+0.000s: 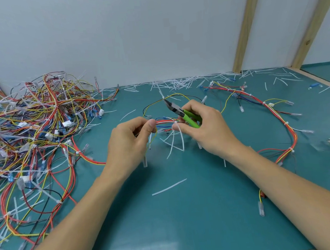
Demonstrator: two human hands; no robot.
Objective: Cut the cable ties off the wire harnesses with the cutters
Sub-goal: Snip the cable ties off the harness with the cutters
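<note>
A wire harness [165, 122] of red, yellow, blue and black wires is lifted between both hands above the green table [169, 216]. My left hand [133, 138] pinches the bundle between thumb and fingers. My right hand [202, 125] curls round the green-handled cutters [181, 114], whose jaws point up and to the left, clear of the wires. Its fingertips also pinch the bundle at a white cable tie [178, 132], whose long tails hang down.
A big tangled pile of harnesses [29, 143] fills the left side. A long harness [270, 111] loops across the right. Cut white tie pieces [180, 82] lie scattered along the back wall, and one strip [169, 187] lies near me. Wooden posts stand at right.
</note>
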